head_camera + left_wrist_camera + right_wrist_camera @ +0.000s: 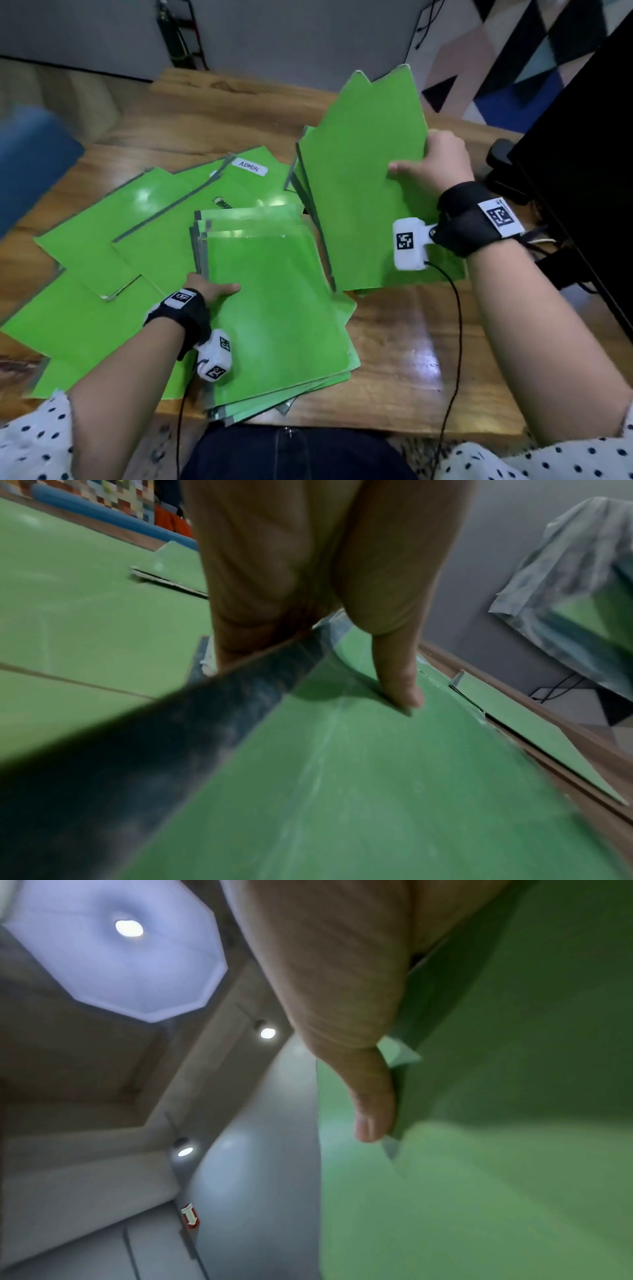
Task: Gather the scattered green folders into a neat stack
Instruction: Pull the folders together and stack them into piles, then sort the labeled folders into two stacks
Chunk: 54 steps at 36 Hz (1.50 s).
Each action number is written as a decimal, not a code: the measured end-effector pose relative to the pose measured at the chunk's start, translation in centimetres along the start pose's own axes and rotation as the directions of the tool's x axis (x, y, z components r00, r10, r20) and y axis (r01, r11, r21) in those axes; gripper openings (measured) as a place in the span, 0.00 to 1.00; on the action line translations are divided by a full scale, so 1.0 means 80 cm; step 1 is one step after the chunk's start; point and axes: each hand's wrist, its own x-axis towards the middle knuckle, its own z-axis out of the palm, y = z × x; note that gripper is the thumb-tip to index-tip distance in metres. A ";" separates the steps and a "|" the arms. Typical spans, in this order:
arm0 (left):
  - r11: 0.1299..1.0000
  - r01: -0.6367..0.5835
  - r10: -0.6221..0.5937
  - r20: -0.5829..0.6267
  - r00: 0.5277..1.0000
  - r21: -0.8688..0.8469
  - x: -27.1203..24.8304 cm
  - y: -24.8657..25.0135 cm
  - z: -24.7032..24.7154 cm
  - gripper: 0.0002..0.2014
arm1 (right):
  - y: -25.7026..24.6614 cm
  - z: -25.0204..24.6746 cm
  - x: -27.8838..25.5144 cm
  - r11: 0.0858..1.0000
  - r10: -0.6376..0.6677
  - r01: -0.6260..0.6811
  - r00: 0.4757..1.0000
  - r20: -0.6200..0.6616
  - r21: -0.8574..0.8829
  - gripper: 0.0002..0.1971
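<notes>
Left hand (pixel 210 289): thumb and fingers clamp the flat stack (pixel 274 308) by its spine.
Right hand (pixel 436 164): thumb and fingers pinch upright folders (pixel 359 192).

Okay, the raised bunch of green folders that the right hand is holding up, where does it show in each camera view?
Head: the raised folders stand tilted right of centre, with the right hand gripping their right edge.
Left wrist: probably the blurred green shape at the right edge, though too smeared to be sure.
Right wrist: they fill the right half, with the thumb on their face.
Shared landmark: the right thumb on the green cover, seen in the head and right wrist views.
</notes>
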 end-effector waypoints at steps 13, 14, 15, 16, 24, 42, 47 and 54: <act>0.970 0.079 -0.067 0.059 0.996 -0.230 0.000 -0.006 -0.001 0.57 | 0.077 0.208 -0.072 0.923 0.359 -0.380 0.805 0.471 -0.054 0.31; 0.965 0.086 -0.078 0.045 0.996 -0.248 0.001 -0.006 0.002 0.57 | 0.082 0.217 -0.077 0.928 0.354 -0.364 0.791 0.500 -0.083 0.31; 0.961 0.104 -0.098 0.038 0.994 -0.256 0.001 -0.006 0.005 0.58 | 0.083 0.225 -0.083 0.933 0.347 -0.344 0.774 0.529 -0.108 0.31; 0.959 0.118 -0.115 0.027 0.993 -0.258 0.000 -0.005 0.008 0.58 | 0.085 0.233 -0.088 0.937 0.338 -0.325 0.757 0.559 -0.126 0.32; 0.949 0.107 -0.103 0.029 0.994 -0.296 -0.016 0.019 0.027 0.55 | 0.055 0.233 -0.100 0.960 0.248 -0.273 0.705 0.664 -0.068 0.22; 0.895 -0.136 0.051 -0.207 0.977 -0.426 -0.049 0.035 0.046 0.52 | 0.061 0.224 -0.106 0.643 0.279 -0.633 0.718 0.638 0.432 0.46; 0.868 -0.149 0.118 -0.095 0.988 -0.474 -0.051 0.052 0.035 0.54 | 0.076 0.232 -0.089 0.636 0.345 -0.643 0.732 0.588 0.427 0.70; 0.914 -0.088 0.164 0.162 0.973 -0.397 -0.049 0.077 0.027 0.53 | 0.058 0.202 -0.072 0.661 0.365 -0.565 0.817 0.446 0.494 0.20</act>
